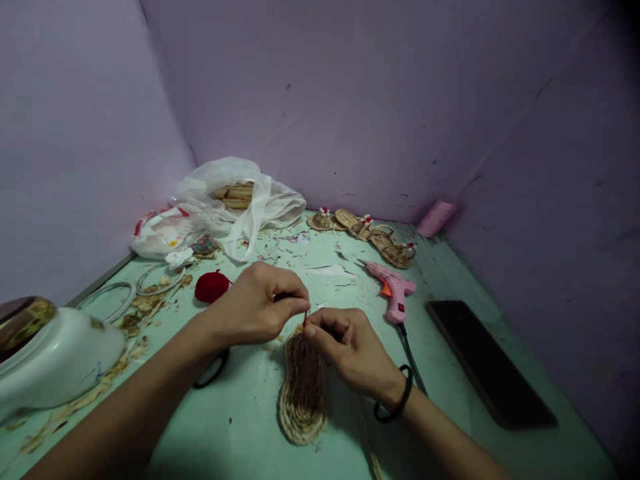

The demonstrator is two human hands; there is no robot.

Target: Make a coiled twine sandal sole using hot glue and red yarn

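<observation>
A short length of red yarn (pixel 305 318) runs between my two hands. My left hand (pixel 260 303) pinches its upper end between thumb and fingertips. Just below and to the right, my right hand (pixel 347 343) is closed at the top edge of a braided straw sole (pixel 303 393), its thumb and finger pinching the yarn there. The sole hangs or lies lengthwise beneath my fingers, wide end toward me; whether it touches the table cannot be made out. Behind my left wrist sits a ball of red yarn (pixel 211 287).
A pink glue gun (pixel 395 290) and a dark phone (pixel 490 363) lie at the right. Small straw slippers (pixel 357 225) line the back wall beside a white plastic bag (pixel 267 200). A white ceramic pot (pixel 75 353) stands at the left, near scattered straw scraps (pixel 143 310).
</observation>
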